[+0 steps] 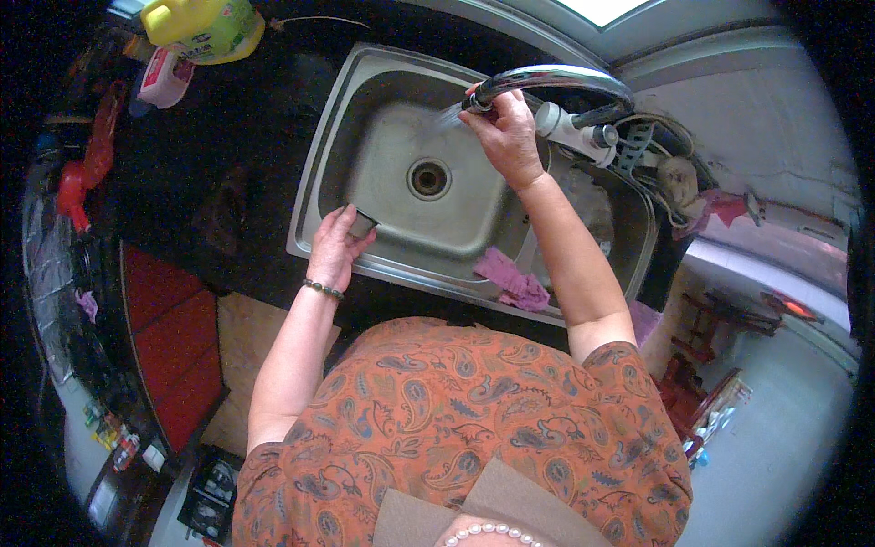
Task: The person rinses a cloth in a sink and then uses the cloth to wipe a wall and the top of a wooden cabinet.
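Note:
Water sprays from the end of a curved faucet spout (557, 76), where my right hand (504, 133) grips the nozzle above a stainless steel sink basin (393, 154). Near the basin's front left rim, my left hand (336, 246) holds a small dark-edged grey object (362, 224) between thumb and fingers; what it is I cannot tell. The round drain (429, 179) lies between the two hands. A pink cloth (513, 280) drapes over the front rim near the divider, below my right forearm.
A second basin (588, 198) is partly hidden by my right arm. The white faucet base (574, 133) stands behind it. On the dark counter at the upper left are a yellow-green plastic jug (205, 31) and a white-and-pink container (164, 78). Red cabinet fronts (167, 342) are at the left.

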The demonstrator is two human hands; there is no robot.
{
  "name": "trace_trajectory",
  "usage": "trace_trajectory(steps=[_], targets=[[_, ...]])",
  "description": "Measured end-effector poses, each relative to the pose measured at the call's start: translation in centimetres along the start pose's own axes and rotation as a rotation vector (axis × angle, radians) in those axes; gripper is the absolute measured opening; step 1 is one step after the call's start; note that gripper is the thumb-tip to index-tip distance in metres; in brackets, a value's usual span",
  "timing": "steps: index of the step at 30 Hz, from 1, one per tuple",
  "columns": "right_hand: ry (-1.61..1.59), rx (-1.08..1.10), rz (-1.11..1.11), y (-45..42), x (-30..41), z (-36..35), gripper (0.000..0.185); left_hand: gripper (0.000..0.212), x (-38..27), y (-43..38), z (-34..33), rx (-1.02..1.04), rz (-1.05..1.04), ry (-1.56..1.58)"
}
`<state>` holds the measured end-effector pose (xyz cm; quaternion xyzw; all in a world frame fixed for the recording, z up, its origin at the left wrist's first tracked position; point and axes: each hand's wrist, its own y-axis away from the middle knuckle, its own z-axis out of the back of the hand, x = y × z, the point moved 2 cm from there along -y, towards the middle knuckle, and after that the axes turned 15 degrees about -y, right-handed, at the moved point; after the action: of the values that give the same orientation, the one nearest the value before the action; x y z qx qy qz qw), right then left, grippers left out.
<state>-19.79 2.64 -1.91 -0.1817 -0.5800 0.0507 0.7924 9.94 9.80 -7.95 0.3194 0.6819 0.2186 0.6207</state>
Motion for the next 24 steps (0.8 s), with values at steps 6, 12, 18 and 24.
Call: trace_trajectory(steps=[6,12,18,24], targets=[[-0.180,0.122,-0.162,0.4,0.4,0.7,0.024,0.058,0.2,-0.2,0.0,0.009,0.018,0.013],[-0.136,0.265,-0.097,2.0,3.2,2.1,0.024,0.051,-0.1,-0.1,-0.1,-0.005,0.008,0.031],[-0.084,0.429,-0.074,4.2,5.0,4.0,0.024,0.046,-0.5,0.1,-0.1,-0.021,-0.002,0.028],[0.155,0.331,-0.065,5.6,4.7,3.3,0.027,0.042,-1.1,0.0,-0.7,-0.018,0.020,-0.036]])
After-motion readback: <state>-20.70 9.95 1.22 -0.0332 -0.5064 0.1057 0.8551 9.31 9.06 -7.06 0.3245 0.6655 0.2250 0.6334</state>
